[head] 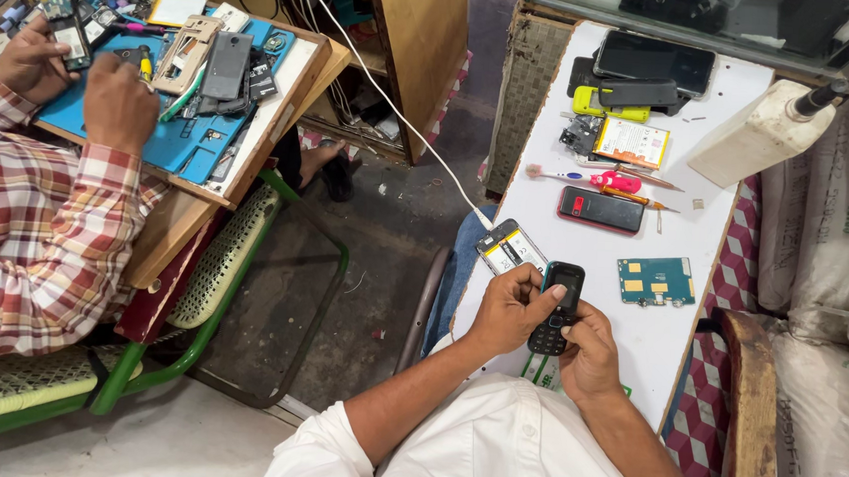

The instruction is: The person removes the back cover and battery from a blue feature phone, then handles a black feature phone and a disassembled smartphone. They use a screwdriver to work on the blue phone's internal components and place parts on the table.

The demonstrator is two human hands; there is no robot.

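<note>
Keypad phone [558,308], black, sits upright over the white table's [653,356] near edge, held between both your hands: left hand [511,308] wraps its side, thumb on the screen, right hand [589,355] cups below. Teal circuit board [656,280] lies nearby.

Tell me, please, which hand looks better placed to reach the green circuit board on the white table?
Probably the right hand: it grips the keypad phone on the side nearer the circuit board, while the left hand sits farther away.
</note>
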